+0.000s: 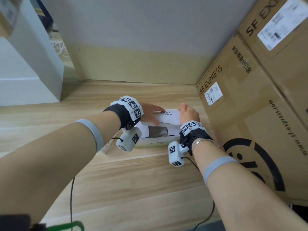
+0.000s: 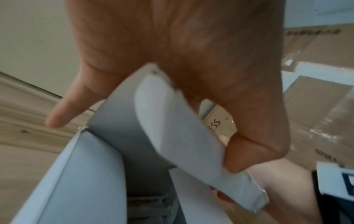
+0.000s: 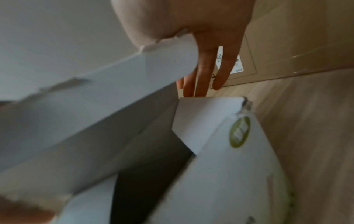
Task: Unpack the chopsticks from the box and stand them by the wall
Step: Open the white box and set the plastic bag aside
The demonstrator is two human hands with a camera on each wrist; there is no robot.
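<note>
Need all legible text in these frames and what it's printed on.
"SF EXPRESS": on the near brown cardboard shipping carton, upper edge.
"www.sf-express.com": same carton, running down its side.
"SF EX", cut off by the frame: on the upper brown cardboard carton.
Chinese characters on the near carton and on the small white box lid: too blurred to read.
White shipping labels, QR code, green round sticker: unreadable.

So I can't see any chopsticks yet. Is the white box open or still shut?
Partly open: both the left hand and right hand lift the white box's lid flap, exposing a dark interior.
</note>
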